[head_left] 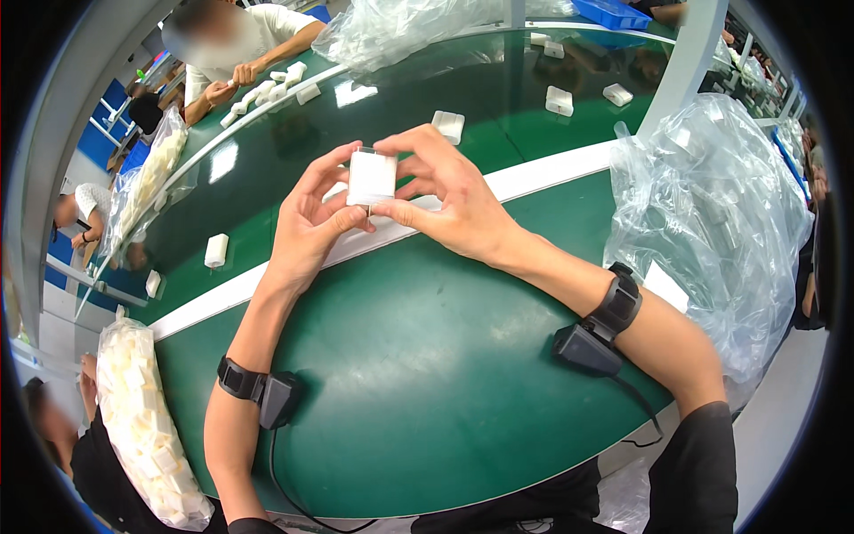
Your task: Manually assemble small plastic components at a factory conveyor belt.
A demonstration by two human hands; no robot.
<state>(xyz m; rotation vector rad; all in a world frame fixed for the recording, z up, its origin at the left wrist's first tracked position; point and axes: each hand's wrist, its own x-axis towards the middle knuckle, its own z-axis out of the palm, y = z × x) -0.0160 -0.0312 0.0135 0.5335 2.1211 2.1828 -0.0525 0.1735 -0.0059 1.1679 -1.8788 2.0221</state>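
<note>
1. Above the white strip (209, 307) which crosses the green worktop (427, 356), one white block (372, 176) is held up in the air, between the two hands.
2. The left hand (311, 214) holds the block from its left side; its fingers are clamped on the edge, with the thumb low.
3. The right hand (458, 191) holds the same block from the right side; its fingers are also closed on it, the forefinger near the top corner and the thumb at the lower edge.
4. On each forearm there is a black strap with a small box, and a cable hangs from it.
5. Beyond the strip, several loose blocks (216, 251) lie well apart from each other on the green surface.
6. At the far side, a person in a white top (267, 31) has both hands close to a cluster of similar white pieces (267, 93).
7. At left stands a long clear bag (147, 418) filled with pale pieces; at right, a big crumpled plastic bag (712, 222).
</note>
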